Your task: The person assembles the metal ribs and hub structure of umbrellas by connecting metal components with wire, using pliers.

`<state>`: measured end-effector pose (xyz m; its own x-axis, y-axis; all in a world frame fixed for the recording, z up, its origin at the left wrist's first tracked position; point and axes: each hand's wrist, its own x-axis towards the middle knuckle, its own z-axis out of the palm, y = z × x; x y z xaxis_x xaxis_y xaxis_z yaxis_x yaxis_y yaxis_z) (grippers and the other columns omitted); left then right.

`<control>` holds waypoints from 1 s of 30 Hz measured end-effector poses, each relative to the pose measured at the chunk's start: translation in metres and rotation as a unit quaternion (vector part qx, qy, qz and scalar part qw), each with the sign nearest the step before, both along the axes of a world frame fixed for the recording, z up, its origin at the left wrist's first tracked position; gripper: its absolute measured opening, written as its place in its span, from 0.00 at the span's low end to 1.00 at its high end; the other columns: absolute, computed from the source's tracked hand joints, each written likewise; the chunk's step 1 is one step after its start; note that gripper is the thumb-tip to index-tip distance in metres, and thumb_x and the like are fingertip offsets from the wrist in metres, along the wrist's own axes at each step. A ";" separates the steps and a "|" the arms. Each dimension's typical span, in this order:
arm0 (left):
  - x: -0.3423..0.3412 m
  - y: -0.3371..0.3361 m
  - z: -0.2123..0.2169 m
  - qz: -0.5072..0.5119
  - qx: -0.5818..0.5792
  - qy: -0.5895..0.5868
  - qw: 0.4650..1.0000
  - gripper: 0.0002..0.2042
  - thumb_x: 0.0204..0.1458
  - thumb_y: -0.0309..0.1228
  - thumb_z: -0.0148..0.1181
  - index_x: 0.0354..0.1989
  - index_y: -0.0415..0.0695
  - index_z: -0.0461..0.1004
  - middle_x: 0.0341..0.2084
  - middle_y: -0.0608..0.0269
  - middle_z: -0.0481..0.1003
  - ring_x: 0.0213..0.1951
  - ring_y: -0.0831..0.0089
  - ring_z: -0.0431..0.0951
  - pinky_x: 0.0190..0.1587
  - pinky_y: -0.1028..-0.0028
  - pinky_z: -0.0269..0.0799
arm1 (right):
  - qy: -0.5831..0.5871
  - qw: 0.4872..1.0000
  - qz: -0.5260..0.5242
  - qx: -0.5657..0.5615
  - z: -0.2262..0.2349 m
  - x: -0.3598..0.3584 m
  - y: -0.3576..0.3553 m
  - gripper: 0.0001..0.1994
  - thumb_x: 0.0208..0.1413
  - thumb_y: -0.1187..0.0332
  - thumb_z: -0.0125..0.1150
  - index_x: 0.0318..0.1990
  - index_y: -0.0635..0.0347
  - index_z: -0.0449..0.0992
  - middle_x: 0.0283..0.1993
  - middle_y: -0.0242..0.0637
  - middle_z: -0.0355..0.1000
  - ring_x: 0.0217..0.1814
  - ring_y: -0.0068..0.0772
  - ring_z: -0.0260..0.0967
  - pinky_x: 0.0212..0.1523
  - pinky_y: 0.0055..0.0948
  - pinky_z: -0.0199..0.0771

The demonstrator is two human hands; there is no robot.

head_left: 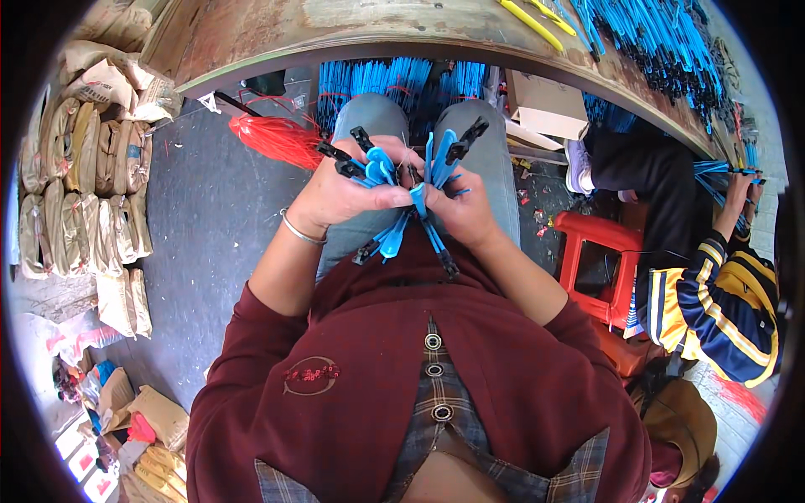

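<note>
- Head view, nearest first: the person's dark red jacket (352,394) fills the lower frame, open over a grey checked garment with three round metal snaps that can be counted down its front.
- Both forearms rise from the sleeves and meet over the lap, so the work sits close to the body, above the grey-trousered knees.
- One thin silver bangle (300,230) circles the left wrist.
- The left hand (348,194) has its fingers clamped round a bundle of bright blue plastic ties with black clip ends (401,197); the grip gathers them at the middle, so the ends fan out above and below the fist.
- The right hand (463,210) is closed on the same bundle from the other side, fingers pinched on a few strands, seemingly to keep them sorted apart.
- An exact count of the ties is not possible; roughly five black ends show above the hands and about three below.
- Beyond the knees, one loose sheaf of red strands (272,138) lies on the grey floor, and more blue ties stand bunched under the worn wooden surface (335,38).
- On that surface lie a large heap of blue ties (662,50) and at least two yellow-handled tools (532,23).
- To the right, a second person in a striped sleeve (721,293) also holds blue ties, beside one red plastic stool (599,251).
- At far left, filled tan sacks (84,168) are stacked in rows, too many to count.
</note>
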<state>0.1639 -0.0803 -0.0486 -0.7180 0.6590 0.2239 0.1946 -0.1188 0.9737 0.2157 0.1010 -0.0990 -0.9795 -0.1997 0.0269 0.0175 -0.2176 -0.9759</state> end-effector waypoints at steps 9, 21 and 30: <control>-0.004 0.004 -0.012 0.167 0.068 -0.138 0.974 0.15 0.41 0.33 0.65 0.34 0.37 0.72 0.30 0.61 0.71 0.33 0.72 0.71 0.37 0.73 0.67 | -0.105 0.993 0.028 -0.050 -0.016 -0.014 0.016 0.20 0.43 0.64 0.67 0.41 0.64 0.70 0.35 0.29 0.70 0.38 0.20 0.65 0.41 0.22 0.66; -0.023 0.006 -0.016 0.133 0.017 -0.184 0.974 0.20 0.39 0.36 0.66 0.38 0.42 0.68 0.32 0.66 0.70 0.34 0.74 0.71 0.37 0.74 0.68 | 0.103 0.984 0.097 0.109 0.009 -0.019 0.033 0.58 0.27 0.55 0.75 0.64 0.61 0.38 0.61 0.48 0.51 0.64 0.40 0.48 0.62 0.35 0.48; -0.027 -0.009 -0.036 0.043 0.094 -0.237 0.966 0.14 0.41 0.28 0.60 0.36 0.42 0.64 0.28 0.63 0.68 0.30 0.74 0.70 0.34 0.75 0.67 | 0.099 0.989 0.107 0.026 0.005 -0.040 0.020 0.20 0.38 0.67 0.64 0.42 0.62 0.71 0.32 0.33 0.71 0.34 0.20 0.64 0.38 0.23 0.66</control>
